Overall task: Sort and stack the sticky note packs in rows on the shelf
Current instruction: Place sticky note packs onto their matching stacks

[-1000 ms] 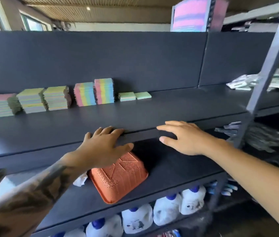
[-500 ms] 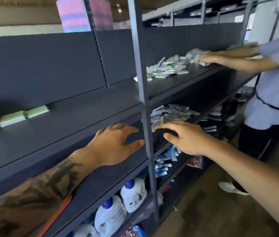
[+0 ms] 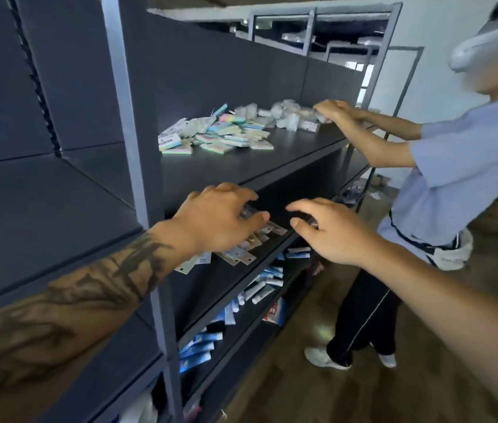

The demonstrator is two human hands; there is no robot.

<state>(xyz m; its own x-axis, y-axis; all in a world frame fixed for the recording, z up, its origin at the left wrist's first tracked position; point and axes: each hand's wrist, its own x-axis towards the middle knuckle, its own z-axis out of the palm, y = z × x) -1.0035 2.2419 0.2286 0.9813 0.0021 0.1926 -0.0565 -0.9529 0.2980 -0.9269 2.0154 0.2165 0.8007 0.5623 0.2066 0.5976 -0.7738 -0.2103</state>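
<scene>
Both hands hang empty in front of the dark shelf [image 3: 272, 166], the left hand [image 3: 214, 218] with fingers loosely spread, the right hand [image 3: 330, 230] with fingers reaching forward and relaxed. The sticky note packs [image 3: 220, 135] lie in a loose heap on the shelf board well above and beyond both hands. Just under the left hand lie small carded packets [image 3: 241, 254], and past the right hand a second person [image 3: 443, 184] handles clear wrapped items [image 3: 287, 114].

Dark grey metal shelving [image 3: 67, 209] fills the left side, with lighter grey upright posts [image 3: 125, 117] and dark back panels [image 3: 217, 74]. Behind it stands a second shelf frame [image 3: 318, 29], near a white wall [image 3: 443, 56]. The floor [image 3: 287, 389] is brown wood. A second person in a light blue shirt [image 3: 461, 166] stands at the right, next to the shelving.
</scene>
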